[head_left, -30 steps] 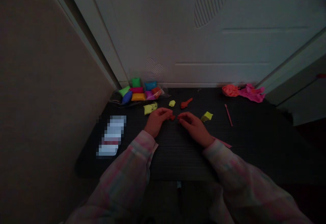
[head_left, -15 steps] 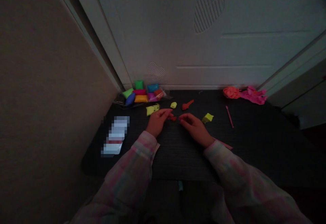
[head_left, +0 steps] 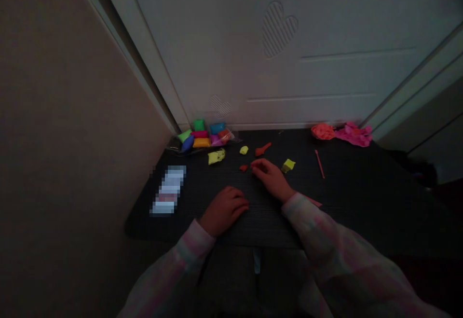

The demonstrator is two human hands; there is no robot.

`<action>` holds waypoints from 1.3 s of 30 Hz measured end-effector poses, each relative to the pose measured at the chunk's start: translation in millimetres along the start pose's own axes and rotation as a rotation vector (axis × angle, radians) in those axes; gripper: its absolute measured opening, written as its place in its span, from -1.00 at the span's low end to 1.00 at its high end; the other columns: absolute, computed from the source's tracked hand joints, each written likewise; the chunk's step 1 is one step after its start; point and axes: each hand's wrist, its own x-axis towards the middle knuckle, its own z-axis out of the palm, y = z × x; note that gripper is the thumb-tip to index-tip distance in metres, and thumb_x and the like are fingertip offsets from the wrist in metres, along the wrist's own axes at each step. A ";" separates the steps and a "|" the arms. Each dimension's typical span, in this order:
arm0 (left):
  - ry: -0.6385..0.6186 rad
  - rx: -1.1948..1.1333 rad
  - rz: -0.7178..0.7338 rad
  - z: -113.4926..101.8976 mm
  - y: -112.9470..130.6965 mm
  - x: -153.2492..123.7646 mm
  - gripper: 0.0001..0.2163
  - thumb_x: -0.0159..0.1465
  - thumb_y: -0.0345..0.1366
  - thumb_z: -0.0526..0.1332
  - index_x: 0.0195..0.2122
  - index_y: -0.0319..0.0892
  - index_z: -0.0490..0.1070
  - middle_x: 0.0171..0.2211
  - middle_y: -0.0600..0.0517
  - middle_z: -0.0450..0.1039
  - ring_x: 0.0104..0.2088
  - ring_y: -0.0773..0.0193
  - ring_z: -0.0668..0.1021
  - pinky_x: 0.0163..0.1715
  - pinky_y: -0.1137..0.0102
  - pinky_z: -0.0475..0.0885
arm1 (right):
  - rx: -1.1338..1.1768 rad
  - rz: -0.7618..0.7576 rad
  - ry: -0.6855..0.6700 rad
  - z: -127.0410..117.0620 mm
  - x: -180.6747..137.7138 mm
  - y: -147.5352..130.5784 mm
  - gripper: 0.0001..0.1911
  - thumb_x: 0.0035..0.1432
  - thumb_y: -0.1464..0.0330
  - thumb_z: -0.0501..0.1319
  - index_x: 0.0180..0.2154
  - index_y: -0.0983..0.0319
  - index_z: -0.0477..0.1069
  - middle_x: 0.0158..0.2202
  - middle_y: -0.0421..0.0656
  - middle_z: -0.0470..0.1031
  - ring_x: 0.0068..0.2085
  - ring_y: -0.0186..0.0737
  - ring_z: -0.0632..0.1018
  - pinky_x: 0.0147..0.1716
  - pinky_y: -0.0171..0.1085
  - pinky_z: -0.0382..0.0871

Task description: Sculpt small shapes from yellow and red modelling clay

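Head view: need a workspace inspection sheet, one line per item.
Surface: dark ribbed mat, dim light.
Job's things: small red clay piece beside the right hand; contact unclear.
Clutter: bag of coloured clay packs, yellow clay lumps, red clay shape, pink stick, crumpled pink and orange wrappers.
Hands: right hand palm down; left hand curled on the mat, nearer the person.
Cables: nothing seen.
Surroundings: white door with heart relief behind, beige wall on the left.

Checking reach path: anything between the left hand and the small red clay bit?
Nothing visible. Only bare dark mat lies between the left hand and the small red clay bit. The right hand sits beside the bit on its right, not across the path.
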 end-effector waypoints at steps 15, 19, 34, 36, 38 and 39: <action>0.075 0.127 -0.092 12.7 1.9 -18.5 -0.69 0.20 -0.33 -0.01 -0.02 -0.19 0.23 -0.06 -0.04 0.34 -0.05 0.22 0.34 -0.05 0.23 0.28 | -0.224 -0.097 -0.025 1.2 -2.6 1.9 -0.72 0.12 0.21 -0.08 -0.34 0.25 0.28 -0.48 -0.21 0.37 -0.45 -0.36 0.40 -0.44 -0.36 0.26; 0.215 0.085 -0.220 9.7 -5.2 -31.8 -0.75 0.20 -0.36 -0.01 -0.12 -0.22 0.31 -0.15 -0.07 0.39 -0.10 0.24 0.38 -0.08 0.24 0.31 | -0.420 -0.175 -0.100 5.5 -9.4 -6.2 -0.72 0.12 0.21 -0.06 -0.43 0.23 0.29 -0.51 -0.22 0.38 -0.47 -0.35 0.39 -0.46 -0.36 0.19; 0.513 -0.235 -0.490 3.6 -8.3 -38.1 -0.81 0.18 -0.34 0.02 -0.31 -0.22 0.40 -0.31 -0.02 0.44 -0.25 0.31 0.46 -0.20 0.37 0.36 | -1.076 -0.555 -0.439 28.3 -34.2 -21.9 -0.65 0.16 0.27 -0.11 -0.44 0.26 0.37 -0.51 -0.09 0.49 -0.49 -0.29 0.46 -0.43 -0.30 0.06; 0.520 -0.249 -0.504 3.0 -7.8 -38.0 -0.81 0.17 -0.34 0.03 -0.31 -0.22 0.40 -0.31 -0.01 0.44 -0.26 0.31 0.46 -0.20 0.38 0.36 | -1.133 -0.540 -0.404 25.5 -26.6 -22.0 -0.64 0.17 0.28 -0.12 -0.43 0.27 0.37 -0.51 -0.08 0.50 -0.49 -0.28 0.46 -0.45 -0.29 0.05; 0.527 -0.260 -0.517 2.9 -7.4 -37.6 -0.81 0.17 -0.34 0.03 -0.31 -0.22 0.40 -0.31 -0.02 0.44 -0.26 0.31 0.46 -0.21 0.38 0.36 | -1.165 -0.510 -0.361 23.8 -20.9 -21.9 -0.63 0.18 0.29 -0.13 -0.44 0.28 0.37 -0.50 -0.05 0.50 -0.50 -0.27 0.46 -0.46 -0.29 0.04; 0.527 -0.265 -0.522 3.0 -7.4 -37.4 -0.82 0.17 -0.34 0.03 -0.31 -0.23 0.40 -0.31 -0.02 0.44 -0.26 0.31 0.46 -0.21 0.38 0.35 | -1.174 -0.504 -0.352 23.9 -20.6 -21.9 -0.63 0.18 0.30 -0.14 -0.44 0.28 0.37 -0.51 -0.04 0.50 -0.50 -0.27 0.46 -0.46 -0.29 0.04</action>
